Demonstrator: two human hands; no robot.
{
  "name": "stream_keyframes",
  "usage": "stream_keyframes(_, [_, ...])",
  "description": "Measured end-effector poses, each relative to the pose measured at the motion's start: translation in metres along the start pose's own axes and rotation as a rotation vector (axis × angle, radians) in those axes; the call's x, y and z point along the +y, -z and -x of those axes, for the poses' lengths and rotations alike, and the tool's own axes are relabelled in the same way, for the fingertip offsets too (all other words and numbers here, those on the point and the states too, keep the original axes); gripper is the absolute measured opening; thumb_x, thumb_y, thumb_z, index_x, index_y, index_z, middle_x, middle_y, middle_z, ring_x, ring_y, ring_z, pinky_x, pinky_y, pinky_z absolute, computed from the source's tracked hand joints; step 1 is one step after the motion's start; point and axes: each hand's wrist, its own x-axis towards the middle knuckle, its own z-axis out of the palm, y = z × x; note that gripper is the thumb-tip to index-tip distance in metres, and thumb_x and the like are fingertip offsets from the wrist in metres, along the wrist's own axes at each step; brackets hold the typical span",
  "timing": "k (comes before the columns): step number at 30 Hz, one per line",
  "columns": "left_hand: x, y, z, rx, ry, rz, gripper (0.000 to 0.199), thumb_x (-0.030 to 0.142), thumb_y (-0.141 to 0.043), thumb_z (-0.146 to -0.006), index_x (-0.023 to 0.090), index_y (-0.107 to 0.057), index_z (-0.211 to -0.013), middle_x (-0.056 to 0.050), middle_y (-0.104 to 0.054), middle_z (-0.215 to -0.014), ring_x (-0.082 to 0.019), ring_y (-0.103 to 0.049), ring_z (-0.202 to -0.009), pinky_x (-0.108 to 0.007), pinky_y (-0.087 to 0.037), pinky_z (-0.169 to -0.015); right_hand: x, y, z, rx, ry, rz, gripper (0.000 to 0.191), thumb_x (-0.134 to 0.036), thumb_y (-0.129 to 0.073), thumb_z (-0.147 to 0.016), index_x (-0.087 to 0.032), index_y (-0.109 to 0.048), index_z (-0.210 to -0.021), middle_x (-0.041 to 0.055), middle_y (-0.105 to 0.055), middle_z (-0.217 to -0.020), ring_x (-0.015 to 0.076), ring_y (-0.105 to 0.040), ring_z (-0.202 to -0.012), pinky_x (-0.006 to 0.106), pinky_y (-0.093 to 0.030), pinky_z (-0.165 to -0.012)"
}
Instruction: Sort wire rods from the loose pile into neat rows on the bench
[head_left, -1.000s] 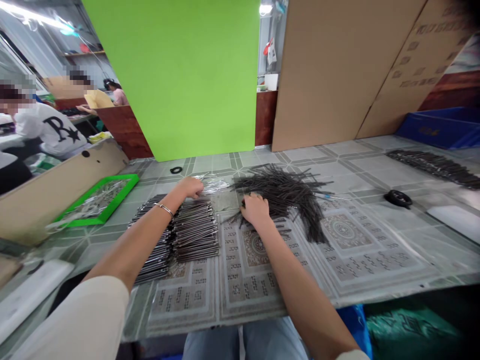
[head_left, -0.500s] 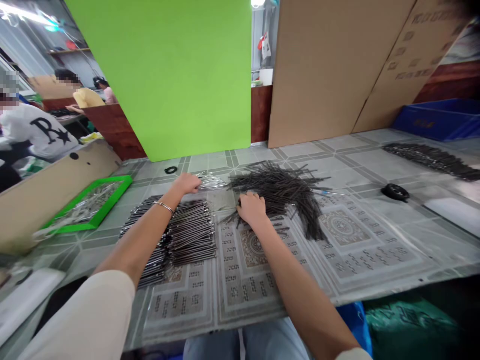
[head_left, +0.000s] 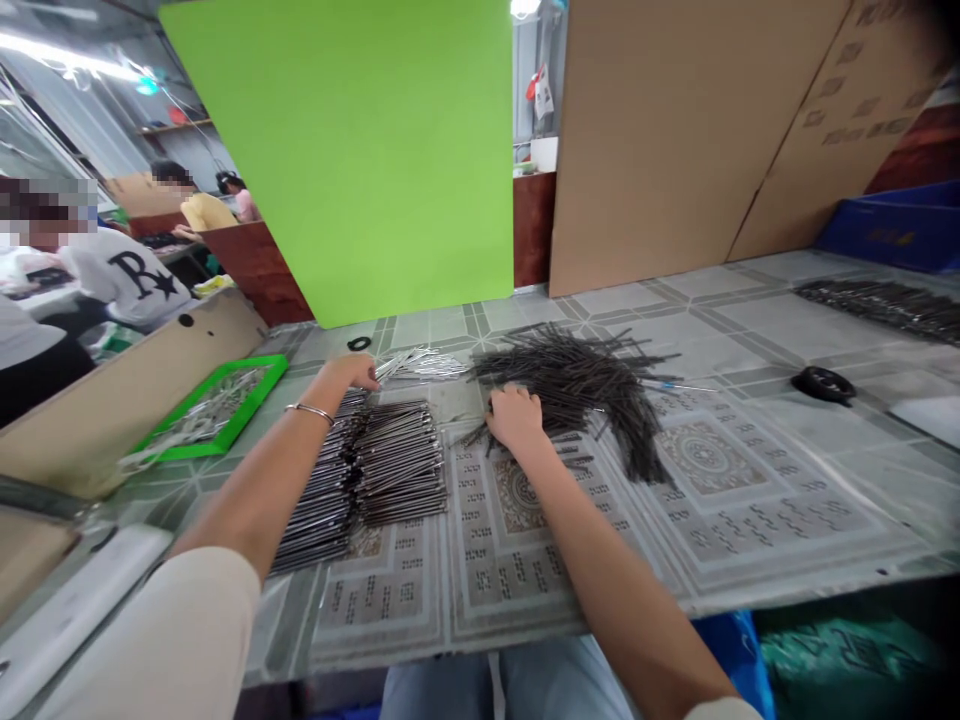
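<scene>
My left hand (head_left: 352,373) is at the left end of a small pile of thin silver rods (head_left: 431,364), above the far end of the stacked dark metal rods. Its fingers are closed; what they hold, if anything, is hidden. Those dark metal rods (head_left: 401,465) lie side by side in two neat columns. My right hand (head_left: 515,417) rests at the near left edge of a loose heap of thin dark sticks (head_left: 577,375). The fingers there are curled down, and their tips are out of sight. A few sticks poke out beside that hand.
A green-rimmed tray (head_left: 279,372) with silver pieces sits on the left. Farther right are a black round object (head_left: 823,384), a row of dark rods (head_left: 885,305) and a blue bin (head_left: 892,228). Green and cardboard panels stand behind the table. Several people sit beyond at left.
My left hand has drawn back leftward from the silver rods, exposing more of them. My right hand stays by the dark heap. The camera view has shifted slightly left.
</scene>
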Motion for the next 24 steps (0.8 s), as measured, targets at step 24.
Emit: stream_keyframes(24, [0.060,0.014,-0.030,0.032,0.019,0.048,0.042,0.047,-0.050,-0.075,0.022,-0.063,-0.107,-0.008,-0.063,-0.113,-0.022,-0.060,-0.095,-0.027,-0.046,-0.079,0.000,-0.002,-0.002,0.005,0.002,-0.010,0.027,-0.028,-0.047,-0.082,-0.016,-0.061,-0.103,0.0132,-0.057,-0.110,0.0260,-0.050,-0.103,0.036,-0.036,-0.081])
